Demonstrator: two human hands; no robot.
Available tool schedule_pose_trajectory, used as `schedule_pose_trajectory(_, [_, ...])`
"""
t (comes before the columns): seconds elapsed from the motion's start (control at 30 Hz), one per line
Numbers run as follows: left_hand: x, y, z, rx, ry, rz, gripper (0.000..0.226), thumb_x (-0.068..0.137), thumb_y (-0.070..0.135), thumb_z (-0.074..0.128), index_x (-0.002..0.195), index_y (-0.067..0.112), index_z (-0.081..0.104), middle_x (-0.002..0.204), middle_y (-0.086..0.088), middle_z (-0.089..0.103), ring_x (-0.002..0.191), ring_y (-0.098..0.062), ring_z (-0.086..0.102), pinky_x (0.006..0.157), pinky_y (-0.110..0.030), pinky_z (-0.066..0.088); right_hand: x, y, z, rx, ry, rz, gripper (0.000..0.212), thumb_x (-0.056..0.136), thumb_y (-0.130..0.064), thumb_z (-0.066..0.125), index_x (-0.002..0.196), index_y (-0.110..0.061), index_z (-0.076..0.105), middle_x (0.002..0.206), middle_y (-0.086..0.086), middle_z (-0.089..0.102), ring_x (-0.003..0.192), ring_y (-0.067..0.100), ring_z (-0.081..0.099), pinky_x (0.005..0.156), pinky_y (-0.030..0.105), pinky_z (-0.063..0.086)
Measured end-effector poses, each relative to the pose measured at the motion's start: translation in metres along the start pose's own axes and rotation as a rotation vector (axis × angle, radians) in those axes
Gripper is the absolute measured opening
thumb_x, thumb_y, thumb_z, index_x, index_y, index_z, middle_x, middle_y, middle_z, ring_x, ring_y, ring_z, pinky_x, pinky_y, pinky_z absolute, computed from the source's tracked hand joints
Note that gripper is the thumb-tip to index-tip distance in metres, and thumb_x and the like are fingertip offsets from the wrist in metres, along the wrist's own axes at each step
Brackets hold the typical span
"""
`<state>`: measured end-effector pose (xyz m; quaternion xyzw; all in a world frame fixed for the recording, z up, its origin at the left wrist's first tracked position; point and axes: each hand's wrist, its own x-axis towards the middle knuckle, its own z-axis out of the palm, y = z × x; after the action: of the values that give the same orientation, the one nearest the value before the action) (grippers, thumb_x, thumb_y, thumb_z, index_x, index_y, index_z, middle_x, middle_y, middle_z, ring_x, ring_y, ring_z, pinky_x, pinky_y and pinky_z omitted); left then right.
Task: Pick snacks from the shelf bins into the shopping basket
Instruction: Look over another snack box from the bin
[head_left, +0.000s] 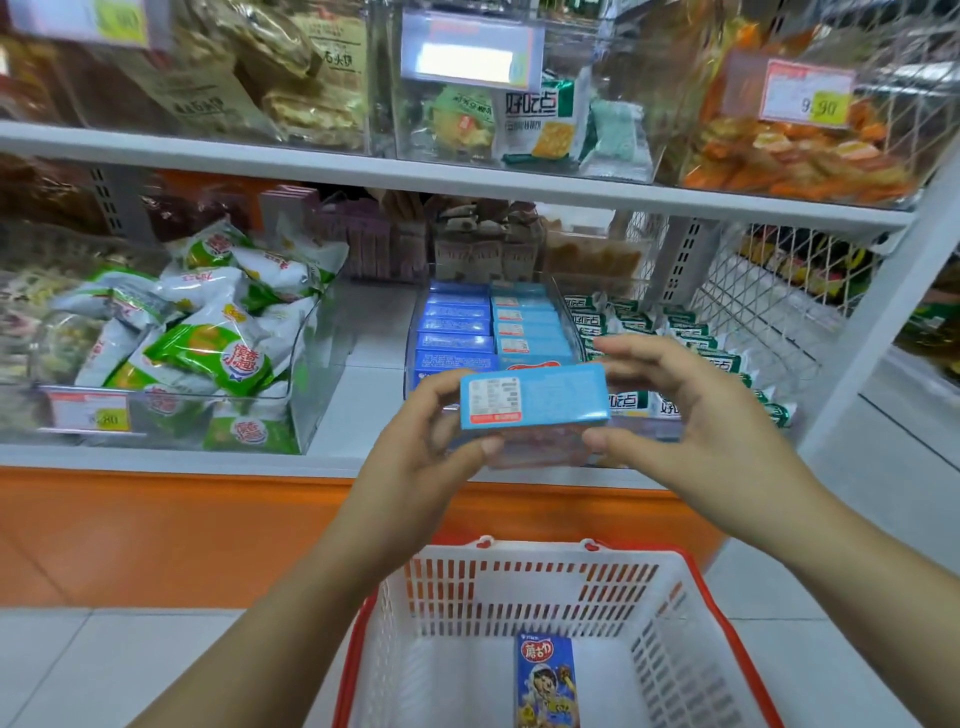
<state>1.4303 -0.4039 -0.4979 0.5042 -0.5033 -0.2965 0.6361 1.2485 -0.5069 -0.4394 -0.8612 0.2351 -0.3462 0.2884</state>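
Item: one box (535, 396), gripped at both ends by our left hand (421, 434) and right hand (696, 410), fingers curled round it, above the basket (530, 571). Handling: we keep it level and lower it straight in beside the carton (545, 680).

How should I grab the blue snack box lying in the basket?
Come straight down from above and pinch the blue snack box across its two long side edges. It lies flat, face up, on the floor of the basket, whose tall walls likely block any sideways reach. The left hand and right hand hold a light blue box.
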Motion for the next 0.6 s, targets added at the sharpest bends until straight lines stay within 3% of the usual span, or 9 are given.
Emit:
schedule_pose_trajectory(0.07, [0.001, 0.0014, -0.0003, -0.101, 0.044, -0.06, 0.038, 0.082, 0.012, 0.06, 0.119, 0.014, 0.052, 0.114, 0.003, 0.069, 0.106, -0.011, 0.065, 0.081, -0.02, 0.053, 0.0002, -0.0001, -0.0003, -0.011, -0.049, 0.029, 0.062, 0.07, -0.021, 0.079, 0.117, -0.046, 0.046, 0.113, -0.023, 0.062, 0.104, -0.01, 0.057, 0.09, 0.016, 0.046])
schedule_pose_trajectory(0.13, [0.0023, 0.0003, -0.0002, -0.189, 0.095, -0.168, 0.043, 0.078, 0.024, 0.06, 0.118, 0.009, 0.055, 0.108, -0.004, 0.072, 0.1, -0.017, 0.069, 0.078, -0.024, 0.056, -0.0001, 0.0005, -0.001, 0.006, -0.125, 0.083, 0.065, 0.073, -0.025, 0.077, 0.12, -0.052, 0.042, 0.117, -0.021, 0.061, 0.102, -0.005, 0.06, 0.088, 0.022, 0.049])
schedule_pose_trajectory(0.27, [0.0039, -0.0015, -0.0006, -0.249, 0.182, -0.389, 0.036, 0.084, 0.034, 0.057, 0.104, 0.004, 0.063, 0.091, -0.006, 0.076, 0.08, -0.018, 0.073, 0.072, -0.024, 0.057, -0.0012, -0.001, -0.0048, 0.24, -0.234, 0.22, 0.053, 0.081, -0.005, 0.069, 0.112, -0.046, 0.055, 0.117, -0.016, 0.062, 0.085, 0.003, 0.069, 0.079, 0.021, 0.056])
schedule_pose_trajectory(0.33, [0.0043, -0.0019, -0.0006, -0.257, 0.198, -0.47, 0.041, 0.085, 0.039, 0.057, 0.104, 0.003, 0.065, 0.092, -0.008, 0.075, 0.081, -0.022, 0.073, 0.075, -0.03, 0.057, -0.0013, -0.0025, -0.0075, 0.316, -0.315, 0.275, 0.042, 0.08, -0.015, 0.068, 0.111, -0.042, 0.061, 0.115, -0.021, 0.065, 0.092, 0.002, 0.068, 0.076, 0.019, 0.056])
schedule_pose_trajectory(0.47, [0.0043, 0.0004, -0.001, -0.302, 0.233, -0.595, 0.034, 0.092, 0.039, 0.052, 0.095, 0.008, 0.066, 0.082, -0.005, 0.075, 0.067, -0.016, 0.072, 0.055, -0.023, 0.056, -0.0004, -0.0049, -0.0078, 0.294, -0.398, 0.281, 0.036, 0.069, -0.032, 0.067, 0.104, -0.038, 0.071, 0.118, -0.025, 0.062, 0.107, -0.008, 0.059, 0.084, 0.015, 0.051])
schedule_pose_trajectory(0.53, [0.0042, -0.0006, -0.0009, -0.272, 0.234, -0.622, 0.036, 0.093, 0.041, 0.052, 0.094, 0.009, 0.067, 0.081, -0.007, 0.075, 0.066, -0.017, 0.072, 0.059, -0.025, 0.057, 0.0003, -0.0055, -0.0046, 0.284, -0.386, 0.288, 0.033, 0.067, -0.036, 0.067, 0.1, -0.039, 0.073, 0.12, -0.025, 0.061, 0.108, -0.008, 0.058, 0.088, 0.014, 0.05])
schedule_pose_trajectory(0.6, [0.0047, -0.0024, -0.0019, -0.253, 0.232, -0.633, 0.039, 0.092, 0.045, 0.051, 0.095, 0.01, 0.068, 0.089, -0.011, 0.075, 0.077, -0.021, 0.069, 0.075, -0.034, 0.052, 0.0012, -0.0042, -0.0002, 0.386, -0.351, 0.33, 0.032, 0.067, -0.035, 0.066, 0.098, -0.031, 0.074, 0.113, -0.012, 0.069, 0.103, 0.002, 0.065, 0.085, 0.018, 0.053])
